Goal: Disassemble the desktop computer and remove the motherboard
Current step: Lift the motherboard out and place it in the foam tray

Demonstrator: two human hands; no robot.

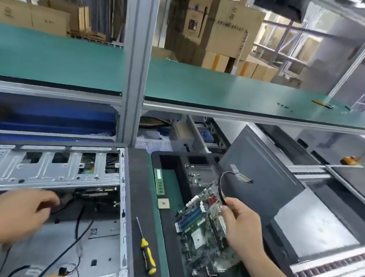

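Note:
The open desktop case [54,175] lies on its side at the left, its floor bare apart from loose black cables [77,239]. My left hand [19,212] reaches into the case under the drive cage; it is blurred and its grip is unclear. The green motherboard [206,236] lies in a black foam tray [165,159] to the right. My right hand [242,223] is over the board and pinches a black flat cable [222,188] that arcs up to a connector [246,179].
A yellow-and-black screwdriver [147,253] lies on the strip between case and tray. A RAM stick [160,181] and a CPU chip [164,204] lie on the green mat. Grey side panels [264,176] lean at the right. A green shelf [209,87] hangs overhead.

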